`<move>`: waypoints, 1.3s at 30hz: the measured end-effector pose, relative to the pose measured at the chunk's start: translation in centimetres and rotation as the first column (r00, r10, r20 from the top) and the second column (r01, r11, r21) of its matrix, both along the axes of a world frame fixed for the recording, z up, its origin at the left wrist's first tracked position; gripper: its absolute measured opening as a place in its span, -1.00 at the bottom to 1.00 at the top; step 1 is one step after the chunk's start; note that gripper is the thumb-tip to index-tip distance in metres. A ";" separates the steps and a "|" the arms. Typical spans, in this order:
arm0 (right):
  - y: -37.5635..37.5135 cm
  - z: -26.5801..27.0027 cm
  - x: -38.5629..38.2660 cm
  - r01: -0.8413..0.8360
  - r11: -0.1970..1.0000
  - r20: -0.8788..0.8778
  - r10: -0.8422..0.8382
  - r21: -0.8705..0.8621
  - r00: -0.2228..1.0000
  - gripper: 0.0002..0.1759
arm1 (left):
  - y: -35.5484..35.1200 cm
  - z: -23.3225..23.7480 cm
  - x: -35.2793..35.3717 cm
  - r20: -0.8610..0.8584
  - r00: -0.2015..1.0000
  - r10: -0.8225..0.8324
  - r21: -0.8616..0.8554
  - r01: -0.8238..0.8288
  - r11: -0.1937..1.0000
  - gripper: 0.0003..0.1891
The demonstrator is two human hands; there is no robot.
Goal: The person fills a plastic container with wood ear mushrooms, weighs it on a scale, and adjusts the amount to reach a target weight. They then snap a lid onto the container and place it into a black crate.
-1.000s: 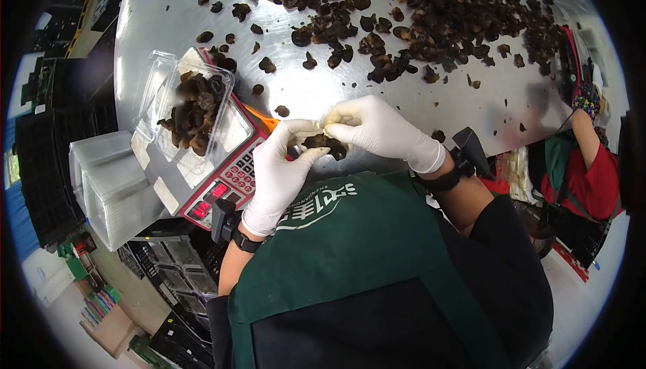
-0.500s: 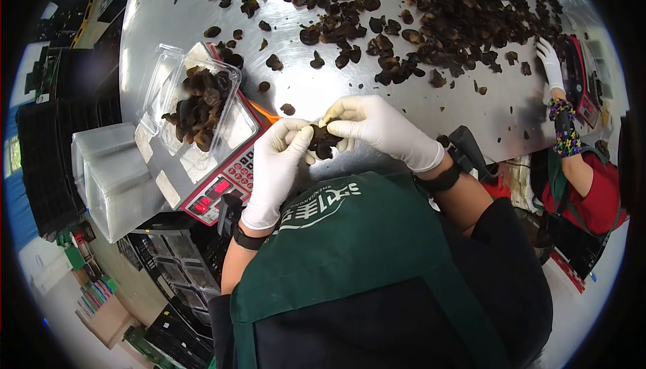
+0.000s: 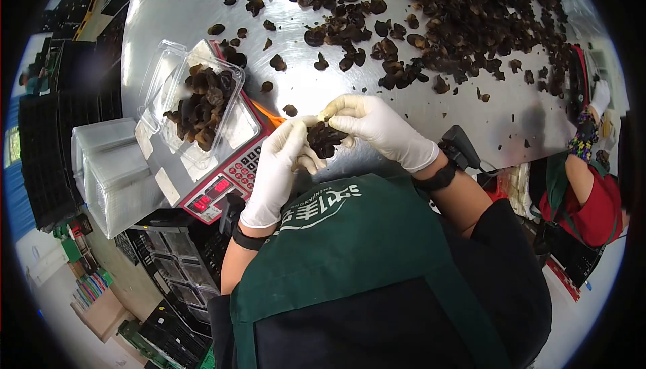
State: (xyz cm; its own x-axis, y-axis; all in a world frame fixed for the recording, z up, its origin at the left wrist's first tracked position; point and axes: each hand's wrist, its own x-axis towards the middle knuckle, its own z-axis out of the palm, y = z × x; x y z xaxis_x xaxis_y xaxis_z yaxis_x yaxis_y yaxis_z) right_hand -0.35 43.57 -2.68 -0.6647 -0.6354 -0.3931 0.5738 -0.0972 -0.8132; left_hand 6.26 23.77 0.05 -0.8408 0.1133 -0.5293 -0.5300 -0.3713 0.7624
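Note:
In front of my apron, a dark brown wood ear mushroom [image 3: 326,141] is held between my two white-gloved hands. My right hand [image 3: 378,130] pinches its upper edge with thumb and fingers. At its left side, my left hand [image 3: 281,163] grips it with thumb and forefinger, the other fingers curled below. To the left, an open clear plastic box [image 3: 232,93] rests on a red and grey weighing scale [image 3: 219,179] with lit red digits. A heap of wood ears [image 3: 202,108] fills part of the box.
Wood ears [image 3: 464,22] lie piled across the back of the metal table [image 3: 269,110], with loose pieces nearer me. Stacked clear plastic boxes [image 3: 114,170] stand left of the scale. At the right, a co-worker's gloved hand [image 3: 600,96] is near another scale.
The wood ear between my hands has turned and shows more of its dark folds. My left fingers have spread slightly. The co-worker's hand has moved right, from the table edge to the other scale.

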 end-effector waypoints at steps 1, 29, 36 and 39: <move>-0.1 0.0 0.0 0.020 1.000 -0.016 -0.019 0.012 1.000 -0.74 | 0.3 0.0 0.0 -0.040 0.998 -0.041 -0.053 0.039 0.998 -0.68; 19.1 0.3 4.3 0.009 0.799 -0.396 0.289 0.602 0.872 -0.77 | 0.6 1.9 0.0 -0.200 0.836 -0.512 -0.626 0.292 0.723 -0.49; 22.7 -0.3 3.9 0.447 0.406 -0.584 0.329 0.797 0.742 -0.61 | -2.0 4.7 0.7 -0.227 0.921 -0.316 -0.594 0.126 0.795 -0.61; 14.5 -1.0 -0.4 0.593 0.506 -0.760 0.229 0.626 0.608 -0.33 | -2.3 4.5 1.1 -0.226 0.939 -0.258 -0.580 0.083 0.810 -0.62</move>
State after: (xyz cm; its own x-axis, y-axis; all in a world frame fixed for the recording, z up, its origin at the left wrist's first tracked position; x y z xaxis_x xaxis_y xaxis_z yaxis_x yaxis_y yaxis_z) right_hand -0.76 58.06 -3.66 -0.9883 -0.1471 0.0399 -0.1385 0.7585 -0.6368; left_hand 7.31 21.46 4.53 -0.9567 0.0298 -0.2896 -0.2747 0.2372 0.9318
